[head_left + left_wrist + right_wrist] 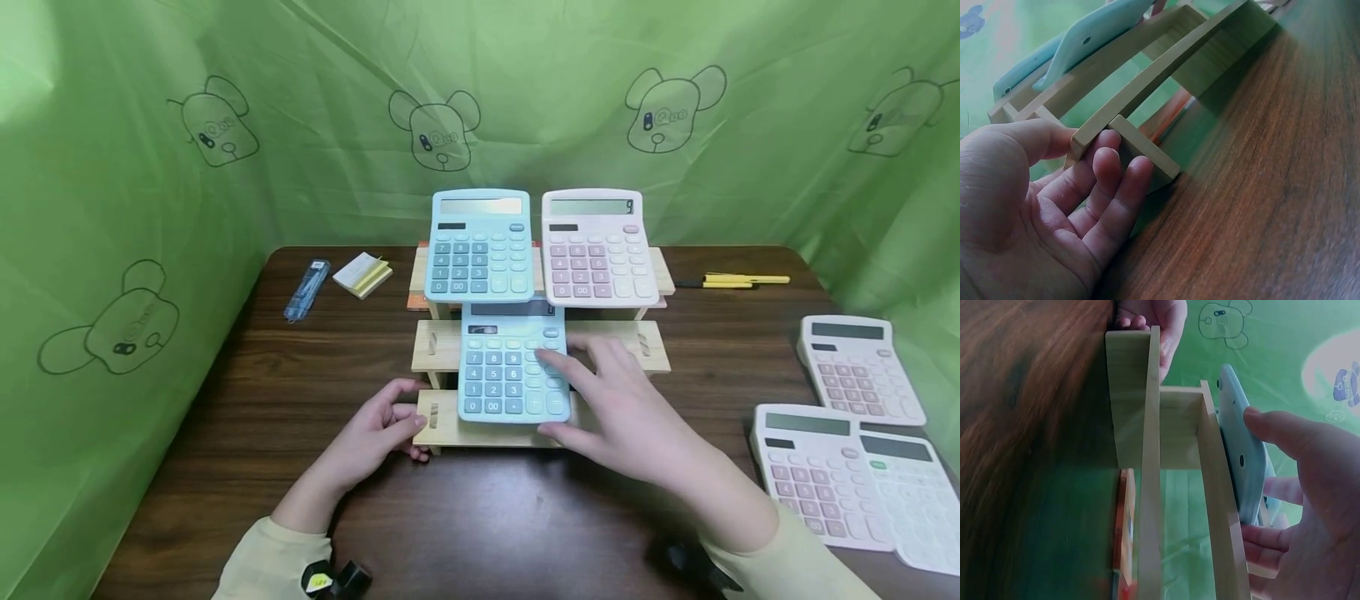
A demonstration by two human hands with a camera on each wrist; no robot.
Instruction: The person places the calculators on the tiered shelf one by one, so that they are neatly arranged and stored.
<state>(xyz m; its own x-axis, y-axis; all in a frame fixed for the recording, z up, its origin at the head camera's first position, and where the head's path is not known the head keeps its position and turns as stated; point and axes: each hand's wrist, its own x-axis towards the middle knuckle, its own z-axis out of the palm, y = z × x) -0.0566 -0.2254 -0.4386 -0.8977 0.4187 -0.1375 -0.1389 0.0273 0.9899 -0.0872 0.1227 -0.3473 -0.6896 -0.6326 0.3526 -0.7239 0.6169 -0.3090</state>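
My left hand (386, 423) grips the left end of a stepped wooden rack (435, 357) at its lowest step; in the left wrist view the thumb lies on the slat and the fingers curl beneath. A light blue calculator (492, 392) leans across the rack's two lower steps. My right hand (622, 408) holds its right side, thumb at the bottom right corner, index finger over the keys. In the right wrist view the thumb (1272, 428) touches the calculator's edge. Another blue calculator (480, 250) and a pink-and-white calculator (600, 250) stand side by side on the top step.
On the right of the table (225, 433) lie two pink-keyed calculators (862, 371) and a white calculator (918, 500). Yellow-and-black pens (746, 280) lie right of the rack. At the back left are a blue packet (307, 290) and sticky notes (363, 275). Green cloth surrounds the table.
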